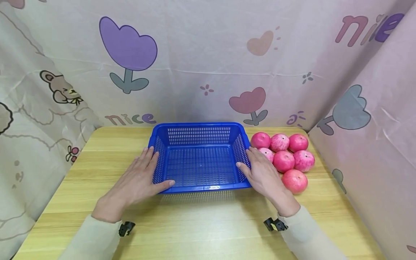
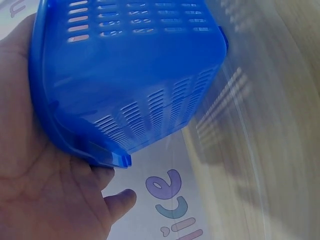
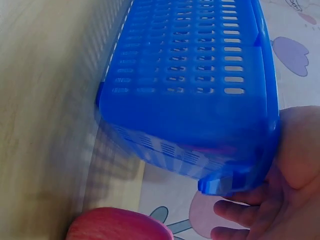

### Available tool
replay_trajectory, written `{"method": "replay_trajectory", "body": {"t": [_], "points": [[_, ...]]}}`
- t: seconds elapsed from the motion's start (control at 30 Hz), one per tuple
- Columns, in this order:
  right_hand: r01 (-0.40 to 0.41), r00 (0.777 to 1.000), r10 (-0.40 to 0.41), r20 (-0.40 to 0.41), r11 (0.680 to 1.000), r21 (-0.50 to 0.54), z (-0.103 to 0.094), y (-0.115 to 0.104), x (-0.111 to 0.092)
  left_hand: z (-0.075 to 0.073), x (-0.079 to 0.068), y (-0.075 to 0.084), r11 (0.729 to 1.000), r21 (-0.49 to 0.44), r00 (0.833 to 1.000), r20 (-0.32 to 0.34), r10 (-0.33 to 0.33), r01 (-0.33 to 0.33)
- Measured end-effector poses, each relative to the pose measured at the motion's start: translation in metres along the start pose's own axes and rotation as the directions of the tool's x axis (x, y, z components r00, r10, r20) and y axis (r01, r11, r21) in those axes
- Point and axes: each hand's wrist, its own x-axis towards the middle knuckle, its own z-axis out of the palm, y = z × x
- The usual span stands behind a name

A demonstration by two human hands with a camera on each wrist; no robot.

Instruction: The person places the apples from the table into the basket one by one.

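Note:
A blue plastic basket [image 1: 199, 166] with slotted walls stands on the wooden table, nothing inside it. My left hand [image 1: 138, 180] lies over its near left corner, thumb on the front rim and straight fingers along the left rim. In the left wrist view the palm [image 2: 45, 195] is against the rim, fingers spread outside. My right hand [image 1: 263, 173] rests on the right rim, thumb over the inside and extended fingers outside. Beside it several pink-red apples [image 1: 284, 161] sit in a group; one apple [image 3: 117, 225] shows in the right wrist view.
The light wood table [image 1: 201, 227] runs up to a printed curtain [image 1: 188, 90] at the back, with more curtain on both sides. The nearest apple [image 1: 294, 181] sits beside my right wrist. Small black devices [image 1: 275, 224] are worn at both wrists.

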Motion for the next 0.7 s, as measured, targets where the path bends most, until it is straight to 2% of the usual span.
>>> {"method": "replay_trajectory", "body": {"t": [0.1,0.23,0.4,0.7], "points": [[-0.012,1.000,0.012,-0.014,0.999,0.032,-0.005,0.003,0.000,0.000,0.000,0.000,1.000,0.003,1.000,0.001,0.001,-0.001],[-0.016,0.996,0.022,-0.091,0.997,0.071,-0.016,0.011,0.003,0.000,0.001,0.001,1.000,0.004,1.000,0.004,0.002,-0.002],[-0.047,0.984,0.056,-0.167,0.997,0.060,-0.034,0.024,0.007,-0.001,0.001,0.001,1.000,0.000,1.000,0.007,0.003,-0.003],[-0.119,0.966,0.124,-0.227,0.992,0.037,-0.058,0.041,0.012,-0.001,0.002,0.000,1.000,-0.001,1.000,0.001,0.006,-0.006]]}}
